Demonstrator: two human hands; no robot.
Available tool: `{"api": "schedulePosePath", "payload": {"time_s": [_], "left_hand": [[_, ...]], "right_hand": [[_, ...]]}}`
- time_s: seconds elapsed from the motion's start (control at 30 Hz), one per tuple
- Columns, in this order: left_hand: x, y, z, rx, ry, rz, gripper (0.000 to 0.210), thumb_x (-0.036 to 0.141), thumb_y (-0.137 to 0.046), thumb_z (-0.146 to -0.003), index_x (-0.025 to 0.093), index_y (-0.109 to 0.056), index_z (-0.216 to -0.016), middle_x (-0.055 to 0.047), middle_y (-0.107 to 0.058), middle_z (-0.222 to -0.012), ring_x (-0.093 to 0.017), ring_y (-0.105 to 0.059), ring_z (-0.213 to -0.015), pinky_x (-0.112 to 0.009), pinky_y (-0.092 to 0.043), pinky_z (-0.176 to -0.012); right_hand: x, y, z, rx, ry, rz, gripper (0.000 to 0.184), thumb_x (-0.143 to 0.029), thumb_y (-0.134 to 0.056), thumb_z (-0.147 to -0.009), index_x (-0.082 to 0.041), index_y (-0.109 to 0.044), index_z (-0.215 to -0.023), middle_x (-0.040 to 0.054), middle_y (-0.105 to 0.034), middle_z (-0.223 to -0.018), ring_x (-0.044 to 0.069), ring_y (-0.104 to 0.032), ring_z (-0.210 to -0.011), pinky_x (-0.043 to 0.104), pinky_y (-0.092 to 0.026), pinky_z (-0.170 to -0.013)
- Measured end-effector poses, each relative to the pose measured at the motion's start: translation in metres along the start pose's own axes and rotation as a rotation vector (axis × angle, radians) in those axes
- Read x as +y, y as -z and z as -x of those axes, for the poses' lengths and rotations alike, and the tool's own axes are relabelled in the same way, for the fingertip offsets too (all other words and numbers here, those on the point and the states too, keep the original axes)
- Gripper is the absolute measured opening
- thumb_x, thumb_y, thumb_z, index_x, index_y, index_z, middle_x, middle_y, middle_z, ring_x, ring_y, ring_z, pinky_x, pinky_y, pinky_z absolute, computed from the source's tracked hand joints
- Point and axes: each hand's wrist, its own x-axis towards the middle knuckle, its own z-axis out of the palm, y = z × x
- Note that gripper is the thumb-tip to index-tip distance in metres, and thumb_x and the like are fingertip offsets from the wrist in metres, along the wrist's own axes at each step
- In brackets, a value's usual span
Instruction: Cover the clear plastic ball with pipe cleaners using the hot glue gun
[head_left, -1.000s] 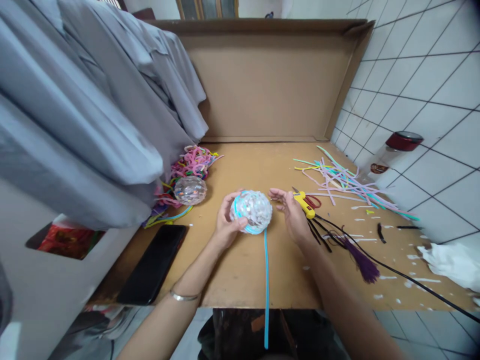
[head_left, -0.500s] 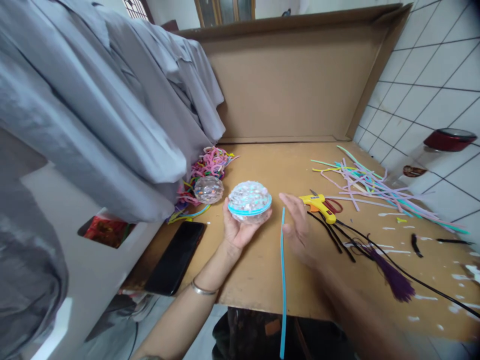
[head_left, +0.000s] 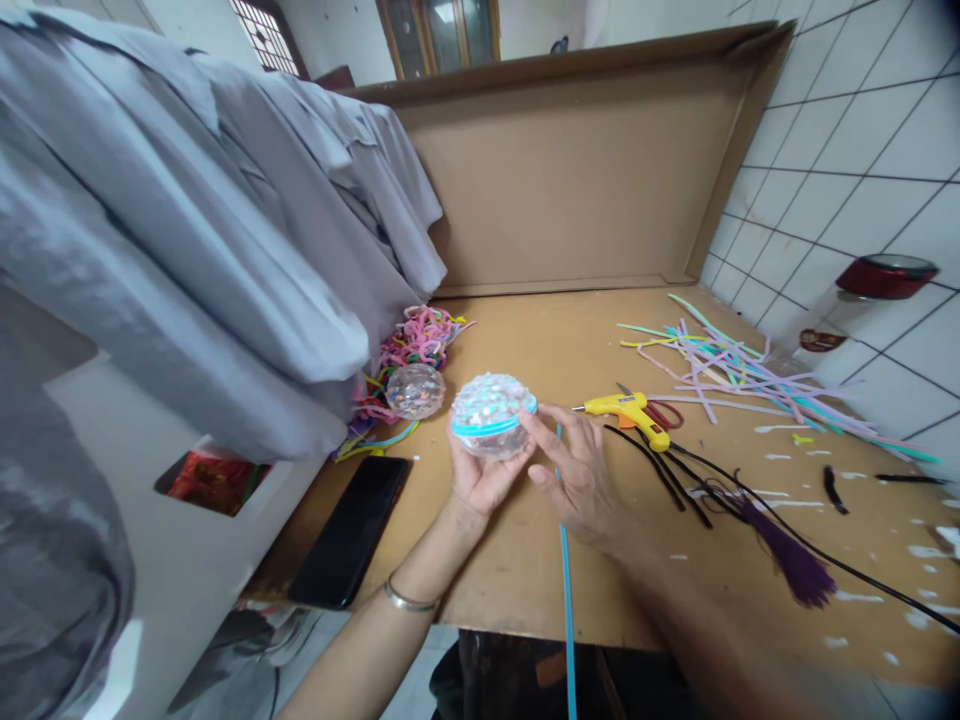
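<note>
My left hand (head_left: 480,483) cups a round, clear bumpy ball (head_left: 491,400) from below, fingers curled around it. Light-blue strips (head_left: 487,429) run around the ball's middle. My right hand (head_left: 581,475) is beside it, fingers spread, with a fingertip against the ball's right side by the blue band. A long light-blue pipe cleaner (head_left: 568,600) runs under my right hand and past the table's front edge. Left of the held ball, a second clear bumpy ball (head_left: 415,391) rests on the table.
A yellow glue gun (head_left: 630,415), red-handled scissors (head_left: 667,415), black strips and a purple tassel (head_left: 787,560) lie to the right. Pastel pipe cleaners (head_left: 720,370) spread near a red-lidded jar (head_left: 885,275). At left are a phone (head_left: 351,530), a colourful pile (head_left: 424,335) and grey cloth (head_left: 300,200).
My right hand has moved left, from apart to touching the ball's side. The ball has tilted slightly in my left hand. The whole view has shifted a little.
</note>
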Motion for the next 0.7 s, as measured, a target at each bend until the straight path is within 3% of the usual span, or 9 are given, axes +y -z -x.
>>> {"api": "schedulePosePath", "payload": {"time_s": [0.23,0.53,0.7], "left_hand": [[0.001,0.003,-0.001,-0.021,0.023,-0.115,0.067,0.065,-0.04,-0.095,0.023,-0.043,-0.147,-0.013,-0.066,-0.133,-0.029,-0.06,-0.125,-0.043,-0.046,-0.107],[-0.003,-0.005,0.001,0.008,-0.058,-0.135,0.07,0.065,-0.061,-0.085,0.024,-0.05,-0.14,-0.011,-0.068,-0.13,-0.028,-0.061,-0.125,-0.041,-0.047,-0.108],[-0.008,-0.017,0.002,0.074,-0.118,-0.132,0.058,0.063,-0.059,-0.087,0.019,-0.062,-0.125,-0.01,-0.073,-0.116,-0.026,-0.068,-0.111,-0.04,-0.053,-0.102]], "right_hand": [[0.006,0.003,-0.002,0.036,-0.084,-0.128,0.055,-0.052,-0.024,-0.104,-0.033,-0.035,-0.154,0.01,-0.054,-0.136,0.026,-0.052,-0.124,0.046,-0.041,-0.102],[0.002,-0.002,0.002,-0.013,-0.017,-0.094,0.058,-0.058,-0.024,-0.102,-0.036,-0.032,-0.155,0.0116,-0.048,-0.143,0.029,-0.049,-0.131,0.048,-0.042,-0.101],[0.002,-0.007,0.003,-0.044,0.039,-0.019,0.061,-0.058,-0.022,-0.102,-0.035,-0.024,-0.158,0.0146,-0.045,-0.148,0.029,-0.047,-0.134,0.047,-0.043,-0.099]]}}
